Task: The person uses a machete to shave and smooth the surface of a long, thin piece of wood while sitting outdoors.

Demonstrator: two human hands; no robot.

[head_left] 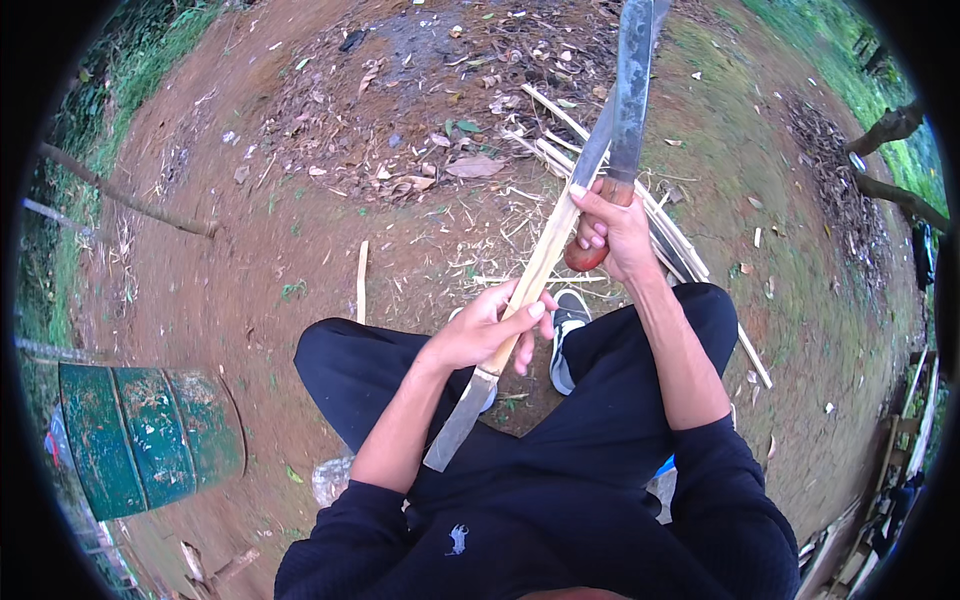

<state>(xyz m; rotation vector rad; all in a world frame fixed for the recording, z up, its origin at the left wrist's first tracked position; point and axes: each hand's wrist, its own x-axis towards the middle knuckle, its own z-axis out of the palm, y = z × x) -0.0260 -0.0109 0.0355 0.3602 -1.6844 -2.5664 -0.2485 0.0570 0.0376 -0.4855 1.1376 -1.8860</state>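
My left hand [485,325] is closed round a long split bamboo strip [545,255], its thumb lying along the top. Pale yellow in the middle, the strip turns grey at its lower end, which slants down over my lap. My right hand [612,230] grips a machete [630,95] by its reddish-brown wooden handle, the dark, worn blade pointing away from me. The right thumb presses on the strip's upper part, where strip and blade lie close together. Whether the cutting edge touches the strip I cannot tell.
Several pale bamboo strips [680,235] lie in a pile beyond my right knee, with shavings around them. One short strip [362,280] lies at the left. A rusty green drum [150,435] stands at the far left. Dry leaves [475,167] litter the dirt ahead.
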